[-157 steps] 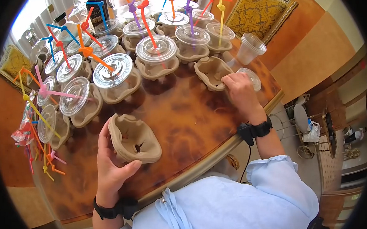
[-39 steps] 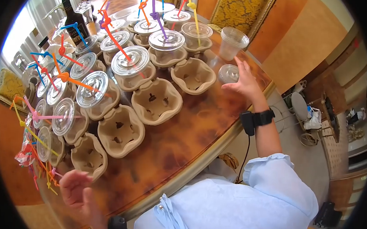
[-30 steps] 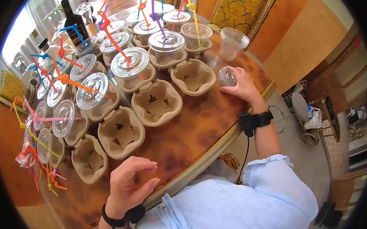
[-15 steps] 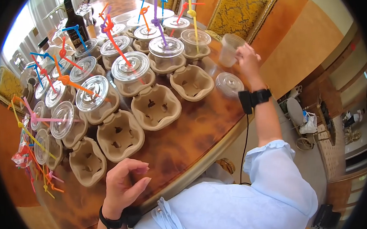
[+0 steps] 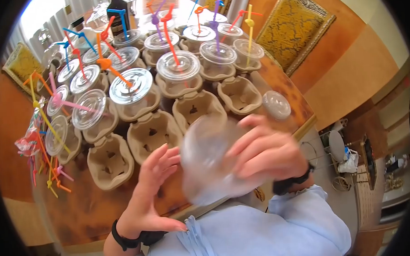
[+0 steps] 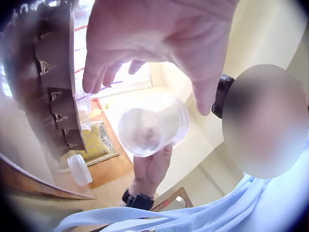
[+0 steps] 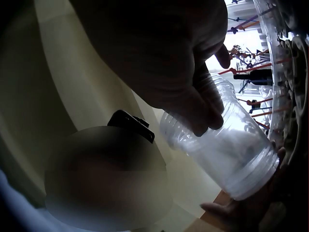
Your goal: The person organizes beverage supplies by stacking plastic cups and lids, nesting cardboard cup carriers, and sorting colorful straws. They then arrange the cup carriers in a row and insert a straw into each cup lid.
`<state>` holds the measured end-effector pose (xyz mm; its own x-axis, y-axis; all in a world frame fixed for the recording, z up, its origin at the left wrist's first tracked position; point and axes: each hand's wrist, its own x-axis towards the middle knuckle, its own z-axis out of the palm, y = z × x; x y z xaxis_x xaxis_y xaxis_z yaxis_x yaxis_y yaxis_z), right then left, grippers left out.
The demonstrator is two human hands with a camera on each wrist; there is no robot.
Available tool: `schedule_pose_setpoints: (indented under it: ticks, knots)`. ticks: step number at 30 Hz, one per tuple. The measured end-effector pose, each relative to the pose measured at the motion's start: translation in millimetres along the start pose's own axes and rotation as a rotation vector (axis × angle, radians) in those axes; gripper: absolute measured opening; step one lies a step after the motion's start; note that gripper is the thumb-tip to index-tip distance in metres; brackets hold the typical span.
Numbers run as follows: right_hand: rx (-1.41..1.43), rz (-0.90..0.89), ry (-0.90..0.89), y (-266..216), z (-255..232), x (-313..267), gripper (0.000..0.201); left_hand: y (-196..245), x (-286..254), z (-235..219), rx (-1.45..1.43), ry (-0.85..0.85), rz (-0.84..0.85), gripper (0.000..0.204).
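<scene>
My right hand [image 5: 272, 155] pinches a clear plastic cup [image 5: 202, 162] in front of my body; the cup is motion-blurred in the head view. In the right wrist view the fingers grip the cup [image 7: 234, 145] near one end. My left hand [image 5: 148, 199] is raised close to the other side of the cup, thumb and fingers spread, holding nothing. The left wrist view shows a gap between the left palm [image 6: 159, 34] and the cup. Behind the hands, several brown pulp cup holders [image 5: 110, 164] stand in a front row with no cups in them.
Behind that row stand lidded clear cups [image 5: 178, 67] in pulp holders, with knotted colored straws sticking up. A clear round lid [image 5: 277, 105] lies near the table's right edge. Loose straws [image 5: 56, 180] lie at the left. A dark bottle [image 5: 117, 13] stands at the back.
Three pulp holders now stand in the front row where one was held earlier. The right hand took the clear cup from the table's right side and brought it to the middle. The left hand opened wider.
</scene>
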<state>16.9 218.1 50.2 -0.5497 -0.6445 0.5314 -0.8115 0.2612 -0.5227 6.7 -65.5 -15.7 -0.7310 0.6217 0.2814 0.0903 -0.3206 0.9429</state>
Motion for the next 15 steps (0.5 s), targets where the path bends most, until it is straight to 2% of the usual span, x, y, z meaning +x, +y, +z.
schedule_pose_setpoints:
  ticks: [1,2,4,5,7,10,15]
  knots:
    - [-0.006,-0.046,-0.061,2,18,10,0.004,0,0,2,-0.013,-0.036,-0.004,0.115]
    - [-0.017,-0.089,-0.12,3,33,17,0.004,1,-4,7,-0.078,0.009,-0.076,0.117]
    - [0.105,-0.082,-0.127,1,53,22,0.008,-9,-11,-10,0.191,-0.032,-0.123,0.12]
    - [0.165,-0.074,-0.13,1,58,23,0.011,-6,-12,-9,0.14,0.024,-0.119,0.119]
    - [0.194,-0.075,-0.13,4,59,21,0.013,0,-12,-4,0.03,0.131,-0.116,0.117]
    - [0.154,-0.054,-0.117,2,56,18,0.016,-7,-10,-6,0.102,0.103,-0.031,0.115]
    - [0.123,-0.039,-0.011,0,52,17,0.008,-5,-8,-9,0.193,0.076,-0.005,0.11]
